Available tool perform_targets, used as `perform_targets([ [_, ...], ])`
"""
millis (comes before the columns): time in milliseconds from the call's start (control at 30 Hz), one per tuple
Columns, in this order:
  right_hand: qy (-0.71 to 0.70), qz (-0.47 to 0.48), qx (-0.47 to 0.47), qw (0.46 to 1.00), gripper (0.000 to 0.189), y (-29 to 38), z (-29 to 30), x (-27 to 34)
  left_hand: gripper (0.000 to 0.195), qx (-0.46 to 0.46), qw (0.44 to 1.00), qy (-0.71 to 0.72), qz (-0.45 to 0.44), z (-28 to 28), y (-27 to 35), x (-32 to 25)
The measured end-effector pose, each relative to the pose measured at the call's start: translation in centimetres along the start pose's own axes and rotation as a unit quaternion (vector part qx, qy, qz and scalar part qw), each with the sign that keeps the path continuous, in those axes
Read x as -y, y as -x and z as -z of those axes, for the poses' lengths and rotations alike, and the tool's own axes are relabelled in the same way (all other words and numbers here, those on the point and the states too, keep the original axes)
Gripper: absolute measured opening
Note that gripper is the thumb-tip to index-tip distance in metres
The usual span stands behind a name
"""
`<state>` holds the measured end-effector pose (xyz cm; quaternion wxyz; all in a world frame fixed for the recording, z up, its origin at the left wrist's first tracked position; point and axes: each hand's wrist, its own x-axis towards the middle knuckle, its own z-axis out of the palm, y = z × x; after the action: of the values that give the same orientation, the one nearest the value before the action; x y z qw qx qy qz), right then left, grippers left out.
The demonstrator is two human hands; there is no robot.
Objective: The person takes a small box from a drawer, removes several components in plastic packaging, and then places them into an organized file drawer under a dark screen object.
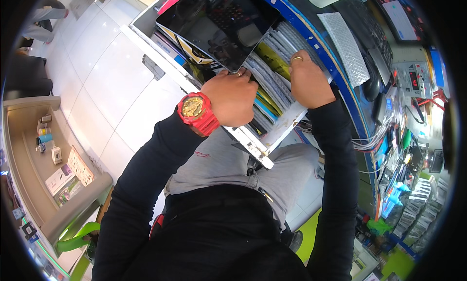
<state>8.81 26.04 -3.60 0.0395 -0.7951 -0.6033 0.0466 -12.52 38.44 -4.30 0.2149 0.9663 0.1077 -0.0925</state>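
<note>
A worn white wooden drawer [284, 129] stands pulled out above my lap. My left hand [230, 98], with a red and gold wristwatch [193, 107] at the wrist, reaches into it, its fingers at the lower corner of a dark-screened tablet [222, 25]. My right hand [310, 80] is bent down over bubble-wrapped packets [282, 40] at the drawer's right side, beside a yellow packet [271, 60]. The fingertips of both hands are hidden, so any grip is unclear. More upright packets [268, 82] fill the space between the hands.
Right of the drawer runs a blue-edged workbench [337, 67] with a bubble-wrap pouch [344, 49], a black mouse [371, 80], a device with a red digital display [414, 80] and tangled cables [375, 138]. At left, a beige counter [33, 129] holds small bottles [44, 138]. A person's legs [40, 23] show far left.
</note>
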Motion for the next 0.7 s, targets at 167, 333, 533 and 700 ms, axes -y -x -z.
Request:
perform_targets([
  [167, -0.050, 0.003, -0.033, 0.998, 0.012, 0.3, 0.0, -1.5, 0.052, 0.015, 1.000, 0.006, 0.004, 0.0, -0.1, -0.1],
  [333, -0.070, -0.065, -0.050, 0.994, 0.015, 0.1, 0.7, -1.6, 0.053, 0.010, 1.000, 0.004, 0.005, -0.3, -0.1, -0.1],
  [533, -0.058, -0.004, -0.063, 0.996, 0.017, 0.9, 0.1, 0.5, 0.053, 0.001, 1.000, 0.002, 0.007, -0.6, -0.1, 0.2],
  [700, 0.029, 0.049, -0.058, 0.997, 0.012, 1.8, 0.9, 2.3, 0.054, -0.023, 1.000, -0.006, -0.003, -0.9, -0.2, -0.1],
])
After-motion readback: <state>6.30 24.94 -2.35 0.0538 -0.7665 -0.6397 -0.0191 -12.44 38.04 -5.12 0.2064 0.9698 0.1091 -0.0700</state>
